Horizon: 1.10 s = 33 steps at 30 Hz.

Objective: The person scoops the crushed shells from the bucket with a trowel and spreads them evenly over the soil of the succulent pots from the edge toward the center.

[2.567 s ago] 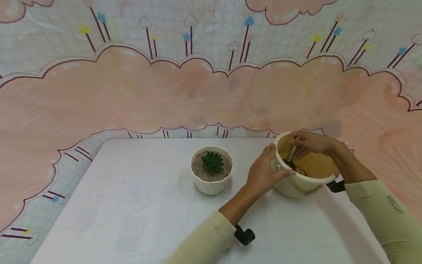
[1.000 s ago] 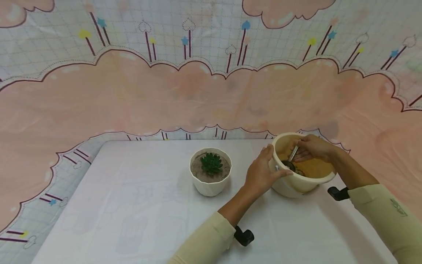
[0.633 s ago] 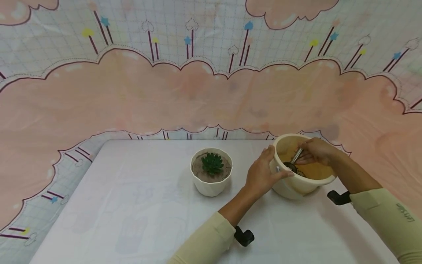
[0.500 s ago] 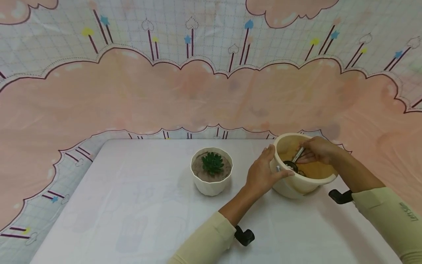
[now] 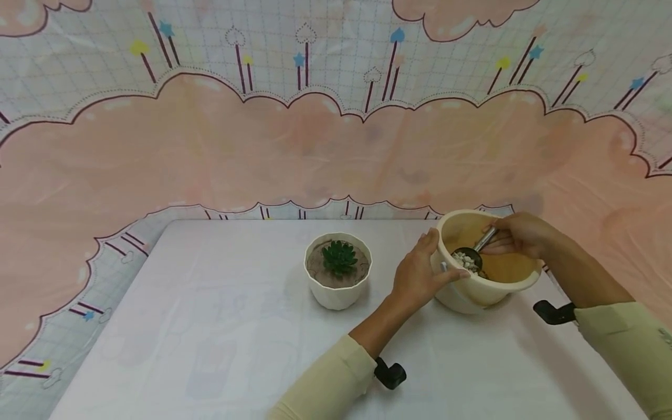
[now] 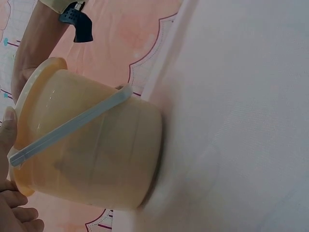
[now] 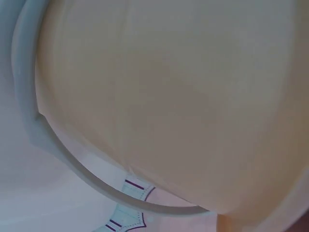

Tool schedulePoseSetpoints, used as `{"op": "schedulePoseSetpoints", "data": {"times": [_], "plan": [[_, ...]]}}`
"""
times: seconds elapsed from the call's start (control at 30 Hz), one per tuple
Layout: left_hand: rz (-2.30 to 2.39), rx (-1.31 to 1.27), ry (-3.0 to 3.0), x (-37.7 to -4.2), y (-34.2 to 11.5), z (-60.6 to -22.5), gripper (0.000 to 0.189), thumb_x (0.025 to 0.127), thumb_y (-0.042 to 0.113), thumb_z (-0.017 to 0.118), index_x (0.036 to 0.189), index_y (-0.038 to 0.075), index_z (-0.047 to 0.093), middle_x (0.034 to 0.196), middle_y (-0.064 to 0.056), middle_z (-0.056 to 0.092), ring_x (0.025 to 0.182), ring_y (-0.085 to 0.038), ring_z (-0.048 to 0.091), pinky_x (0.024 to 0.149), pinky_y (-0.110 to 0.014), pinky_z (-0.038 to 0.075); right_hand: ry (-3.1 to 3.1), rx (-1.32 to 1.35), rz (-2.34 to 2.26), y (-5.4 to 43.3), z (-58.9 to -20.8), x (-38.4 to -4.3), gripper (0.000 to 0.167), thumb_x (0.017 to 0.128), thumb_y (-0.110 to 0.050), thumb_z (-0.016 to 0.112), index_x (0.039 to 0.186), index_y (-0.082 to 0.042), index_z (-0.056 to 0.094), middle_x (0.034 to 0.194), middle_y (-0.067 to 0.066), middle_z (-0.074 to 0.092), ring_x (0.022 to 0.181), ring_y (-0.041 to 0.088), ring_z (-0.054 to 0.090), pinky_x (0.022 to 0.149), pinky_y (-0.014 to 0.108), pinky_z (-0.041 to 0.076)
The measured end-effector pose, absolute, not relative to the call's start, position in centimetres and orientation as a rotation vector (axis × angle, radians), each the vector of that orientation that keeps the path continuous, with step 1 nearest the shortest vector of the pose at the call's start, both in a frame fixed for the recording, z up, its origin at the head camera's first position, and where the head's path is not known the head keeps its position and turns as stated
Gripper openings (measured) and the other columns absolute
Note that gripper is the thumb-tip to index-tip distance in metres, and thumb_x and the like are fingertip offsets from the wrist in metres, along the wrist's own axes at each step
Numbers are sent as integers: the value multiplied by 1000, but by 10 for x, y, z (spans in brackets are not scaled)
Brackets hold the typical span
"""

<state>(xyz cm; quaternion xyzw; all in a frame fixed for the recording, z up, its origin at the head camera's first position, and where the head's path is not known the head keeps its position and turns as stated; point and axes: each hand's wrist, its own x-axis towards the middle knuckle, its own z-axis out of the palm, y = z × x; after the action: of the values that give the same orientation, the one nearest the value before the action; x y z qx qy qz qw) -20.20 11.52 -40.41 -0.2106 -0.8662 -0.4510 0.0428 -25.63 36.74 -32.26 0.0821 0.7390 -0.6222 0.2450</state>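
Note:
A cream plastic bucket (image 5: 480, 291) stands on the right of the table, its mouth toward me. With fingers on the outside and thumb along the rim, my left hand (image 5: 420, 269) holds its left side. My right hand (image 5: 525, 234) reaches over the mouth and grips the metal handle of a ladle (image 5: 487, 238). White pebbles (image 5: 465, 260) fill the ladle's dark round bowl, just inside the near rim. In the left wrist view the bucket (image 6: 96, 140) shows its pale bail handle (image 6: 72, 124). The right wrist view has only the bucket's wall (image 7: 169, 96) and bail, with my right hand out of sight.
A white faceted pot (image 5: 336, 297) with a green succulent (image 5: 339, 258) in sandy soil stands left of the bucket. White cloth covers the table (image 5: 210, 326). Behind it hangs a pink and white patterned backdrop (image 5: 283, 151). Black camera mounts (image 5: 389, 373) stick out from both wrists.
My right hand has drawn back to the right and the ladle has risen a little inside the bucket. Its bowl now shows a load of white pebbles. My left hand stays on the rim.

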Motion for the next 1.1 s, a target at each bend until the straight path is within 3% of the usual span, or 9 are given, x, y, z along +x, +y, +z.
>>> {"op": "schedulePoseSetpoints", "data": {"times": [0.3,1.1], "plan": [[-1376,-644,-2649,-202,114,-404,102,86,49,87,164,7,35,166,-6,37,153,-20,34,119,-36,36,1854,356,-1852,378,-313,-255,55,117,-19,26,91,1,71,85,20,77,79,27,79,83,38,62],[-1409,-641,-2646,-202,115,-406,102,87,51,85,165,10,33,167,-4,35,154,-20,33,119,-41,37,1614,494,-2128,391,-315,-251,56,116,-22,33,88,4,74,85,23,76,77,32,79,81,36,62]]}}
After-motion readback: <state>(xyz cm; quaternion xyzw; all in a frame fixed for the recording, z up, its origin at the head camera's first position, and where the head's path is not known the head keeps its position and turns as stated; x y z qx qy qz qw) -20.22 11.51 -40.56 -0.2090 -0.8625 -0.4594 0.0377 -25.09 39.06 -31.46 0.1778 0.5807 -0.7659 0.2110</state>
